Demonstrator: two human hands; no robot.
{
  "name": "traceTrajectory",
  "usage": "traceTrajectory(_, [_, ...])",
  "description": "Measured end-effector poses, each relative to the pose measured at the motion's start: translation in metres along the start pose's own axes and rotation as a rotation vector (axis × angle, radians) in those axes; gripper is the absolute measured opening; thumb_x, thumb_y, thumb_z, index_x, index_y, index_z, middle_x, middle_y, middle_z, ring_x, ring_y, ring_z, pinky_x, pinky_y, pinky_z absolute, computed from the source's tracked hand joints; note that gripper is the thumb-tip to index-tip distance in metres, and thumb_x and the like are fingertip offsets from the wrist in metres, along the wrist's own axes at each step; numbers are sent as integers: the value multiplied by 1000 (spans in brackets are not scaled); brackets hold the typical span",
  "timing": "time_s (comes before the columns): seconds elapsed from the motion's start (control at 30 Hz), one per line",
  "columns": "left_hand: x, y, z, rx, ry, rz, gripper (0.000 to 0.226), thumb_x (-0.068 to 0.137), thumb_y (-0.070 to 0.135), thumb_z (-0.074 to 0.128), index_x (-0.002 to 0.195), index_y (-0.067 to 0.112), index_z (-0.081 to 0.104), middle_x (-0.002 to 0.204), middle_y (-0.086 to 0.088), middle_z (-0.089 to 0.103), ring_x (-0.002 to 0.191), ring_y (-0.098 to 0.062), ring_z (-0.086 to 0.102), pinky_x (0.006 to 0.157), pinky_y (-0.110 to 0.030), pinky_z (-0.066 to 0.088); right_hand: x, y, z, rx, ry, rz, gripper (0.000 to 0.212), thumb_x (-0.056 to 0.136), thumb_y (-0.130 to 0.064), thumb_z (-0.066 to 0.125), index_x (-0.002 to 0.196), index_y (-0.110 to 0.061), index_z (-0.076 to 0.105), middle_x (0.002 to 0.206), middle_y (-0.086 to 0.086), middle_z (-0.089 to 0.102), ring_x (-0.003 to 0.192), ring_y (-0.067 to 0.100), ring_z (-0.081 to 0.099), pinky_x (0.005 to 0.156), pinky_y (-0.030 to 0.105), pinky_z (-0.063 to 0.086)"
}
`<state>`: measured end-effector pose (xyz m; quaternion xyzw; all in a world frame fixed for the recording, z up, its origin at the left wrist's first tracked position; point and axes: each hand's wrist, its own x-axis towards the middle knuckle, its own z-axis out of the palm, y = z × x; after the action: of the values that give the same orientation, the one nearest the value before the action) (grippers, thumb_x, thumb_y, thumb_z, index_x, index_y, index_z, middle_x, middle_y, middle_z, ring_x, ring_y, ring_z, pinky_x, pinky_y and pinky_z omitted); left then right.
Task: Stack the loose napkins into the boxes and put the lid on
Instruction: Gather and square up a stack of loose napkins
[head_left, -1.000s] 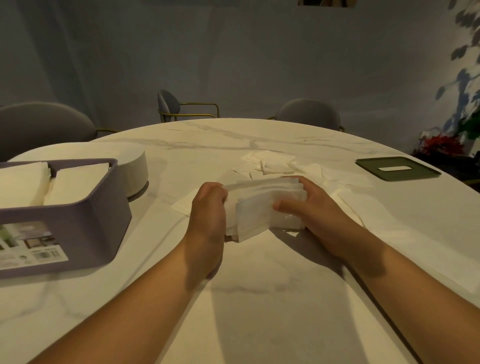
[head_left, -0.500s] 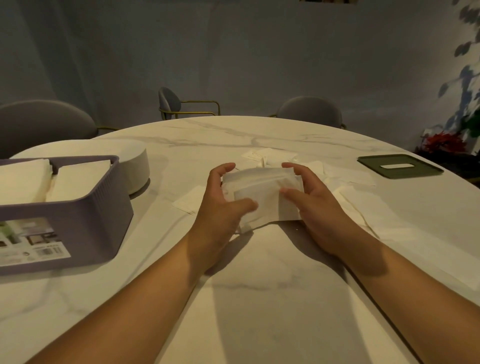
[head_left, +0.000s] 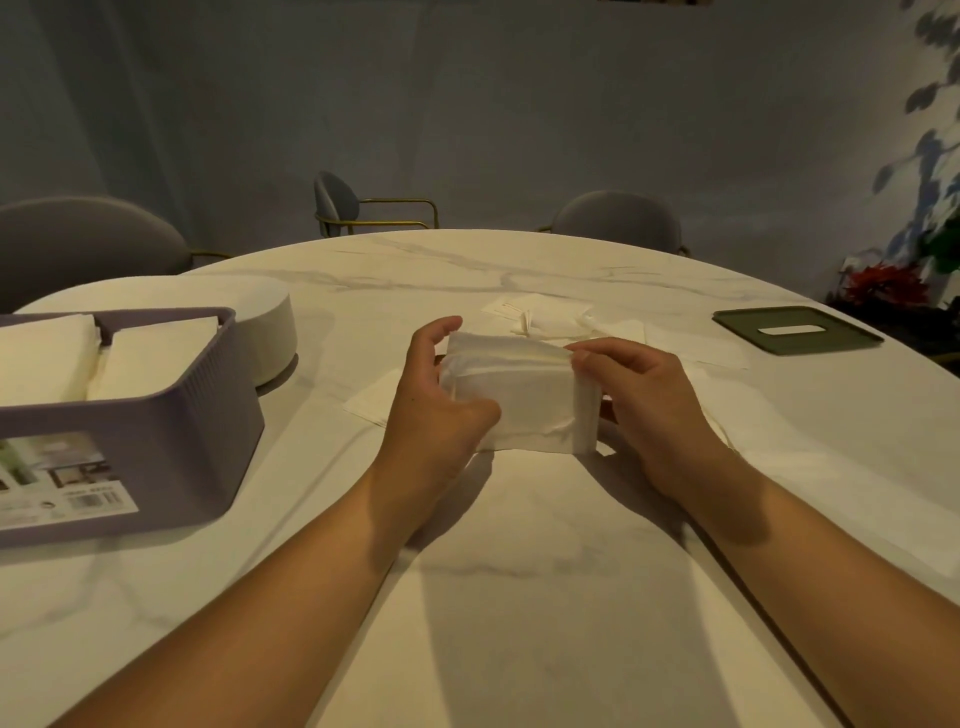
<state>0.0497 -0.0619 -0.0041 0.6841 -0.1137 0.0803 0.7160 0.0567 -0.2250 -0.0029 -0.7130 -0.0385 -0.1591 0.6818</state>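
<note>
A thick stack of white napkins (head_left: 524, 395) stands on the marble table at the centre, held between both hands. My left hand (head_left: 434, 395) grips its left end, thumb across the front and fingers behind. My right hand (head_left: 644, 395) holds the right end, fingertips on the top edge. A purple box (head_left: 156, 431) at the left holds two piles of napkins (head_left: 150, 358). More loose napkins (head_left: 550, 319) lie behind and to the right of the stack. A dark green lid (head_left: 797, 330) with a slot lies flat at the far right.
A white round container (head_left: 270, 332) sits behind the purple box. Grey chairs (head_left: 618, 221) stand around the far side of the round table (head_left: 519, 597). A plant with red flowers (head_left: 883, 283) is at the right edge of the room.
The stack has been turned from tilted to upright and squared. My left thumb moved onto its front face and my right hand shifted to its right end. The view moved slightly closer.
</note>
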Motion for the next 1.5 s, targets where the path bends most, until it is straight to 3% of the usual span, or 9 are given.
traceTrajectory(0.17, [2,0,-1,-16,6,-7,69,81,-6,63,121,41,33,98,22,41,85,-10,51,49,-7,46,1,-3,0,-29,34,-48,32,88,-7,62,69,-29,75,82,-7,72,94,23,64,85,45,56])
traceTrajectory(0.37, [3,-3,0,19,14,-12,71,80,-7,64,121,42,32,97,21,42,84,-10,52,49,-7,46,1,-10,-3,-209,-5,-152,25,91,-12,61,77,-34,63,85,-17,62,85,10,60,65,9,51])
traceTrajectory(0.57, [3,-5,0,56,41,27,47,87,15,64,123,35,42,105,15,48,92,-13,54,59,-13,54,0,-7,-2,-326,-46,-204,22,88,-9,63,86,-31,66,85,-21,61,84,5,58,67,3,47])
traceTrajectory(0.8, [4,-6,4,-50,106,-10,10,98,32,45,101,27,53,97,8,55,84,-12,56,62,-21,53,0,-6,-3,-324,-174,-182,47,80,-25,73,116,-42,47,114,-17,52,101,10,55,72,10,50])
traceTrajectory(0.9, [5,-7,7,-12,144,28,15,99,25,45,86,26,51,89,7,54,78,-8,52,57,-16,47,2,0,-6,-382,-243,-125,68,78,-23,75,128,-44,33,125,-14,43,99,9,53,68,9,50])
traceTrajectory(1.0, [6,-8,7,-80,178,-31,21,98,20,42,79,25,48,85,7,52,78,-14,49,61,-29,44,3,7,-9,-344,-232,-78,72,79,-19,75,131,-43,32,124,-11,44,100,11,53,67,10,51])
traceTrajectory(1.17, [5,-6,5,-174,220,-165,25,95,17,36,71,24,41,75,6,44,69,-17,43,53,-26,35,5,11,-11,-236,-195,26,72,74,-25,77,131,-42,37,126,-10,48,109,18,53,89,31,53])
traceTrajectory(1.37, [2,-1,5,-153,172,-181,28,94,10,33,87,30,51,89,1,56,75,-18,53,45,-23,41,5,9,-11,-138,-274,70,63,75,-15,76,129,-32,47,117,-7,58,104,19,59,90,37,55])
traceTrajectory(1.5, [1,1,7,-106,88,-157,22,101,33,34,95,37,55,101,6,56,93,-19,57,64,-32,53,4,11,-7,-148,-280,46,55,79,-12,73,126,-29,51,114,-8,61,103,16,60,91,39,54])
